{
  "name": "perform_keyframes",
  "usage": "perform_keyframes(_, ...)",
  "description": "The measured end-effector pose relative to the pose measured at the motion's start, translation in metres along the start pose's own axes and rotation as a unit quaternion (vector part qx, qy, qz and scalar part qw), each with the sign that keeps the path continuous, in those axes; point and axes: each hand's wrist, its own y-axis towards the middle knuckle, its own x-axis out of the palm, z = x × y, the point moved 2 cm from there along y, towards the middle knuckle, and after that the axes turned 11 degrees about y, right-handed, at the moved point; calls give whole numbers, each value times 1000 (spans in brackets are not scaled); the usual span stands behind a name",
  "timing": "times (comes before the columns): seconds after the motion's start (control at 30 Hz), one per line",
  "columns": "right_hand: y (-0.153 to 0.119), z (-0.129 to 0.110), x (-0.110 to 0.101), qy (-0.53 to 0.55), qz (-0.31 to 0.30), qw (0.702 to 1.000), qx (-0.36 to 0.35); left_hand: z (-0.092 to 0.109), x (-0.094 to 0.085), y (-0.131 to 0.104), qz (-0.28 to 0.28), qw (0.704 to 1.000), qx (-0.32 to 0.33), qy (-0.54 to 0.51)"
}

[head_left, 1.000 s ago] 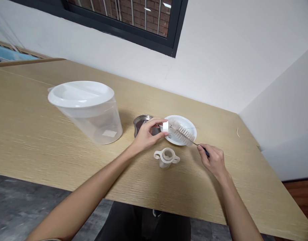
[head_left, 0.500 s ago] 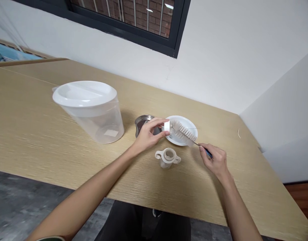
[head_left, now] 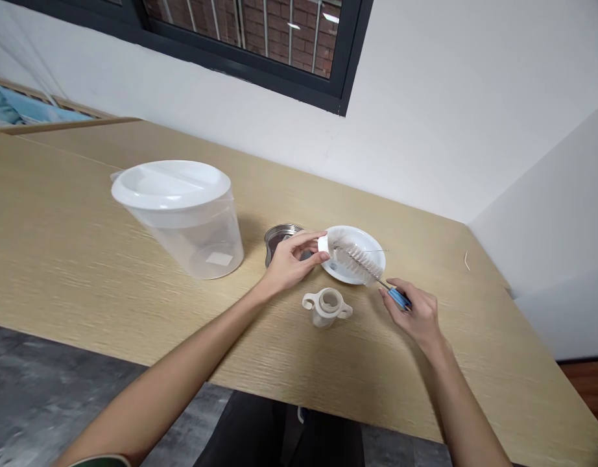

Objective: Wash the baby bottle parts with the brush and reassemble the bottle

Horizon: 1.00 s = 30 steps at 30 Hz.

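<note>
Between the thumb and fingers of my left hand (head_left: 290, 263) is a small white cap (head_left: 323, 244). My right hand (head_left: 416, 311) grips the blue handle of a bottle brush (head_left: 360, 259). The brush's white bristles reach up to the cap's open side; whether the tip is inside I cannot tell. Below both hands stands a small translucent bottle (head_left: 324, 319) with a two-handled ring around its neck, its mouth uncovered. Behind the brush lies a white plate (head_left: 347, 277) with a thin wire across its rim. A metal tin (head_left: 274, 233) is partly hidden by my left hand.
A tall translucent pitcher (head_left: 196, 240) with a white lid stands on the left of the wooden table (head_left: 260, 350). A small bent pale piece (head_left: 467, 261) lies at the right. The wall and a window (head_left: 260, 39) rise behind the table.
My right fingers have shifted on the brush handle, so more of its blue grip shows. The brush has turned slightly against the cap. My left hand keeps its hold.
</note>
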Motion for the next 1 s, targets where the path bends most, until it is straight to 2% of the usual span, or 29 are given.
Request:
perform_keyframes(0.13, -2, 2, -1, 2, 4, 1000, 19, 3, 0, 1, 0, 1000, 21, -1)
perform_keyframes(0.43, -4, 3, -1, 15, -28, 999, 2, -4, 0, 1, -4, 999, 41, -12)
perform_keyframes(0.77, -3, 3, 1, 10, -52, 999, 11, -1, 0, 0, -9, 999, 22, -38)
perform_keyframes(1.0, -2, 1, 1, -1, -43, 999, 22, 0, 2, -1, -4, 998, 1, -61)
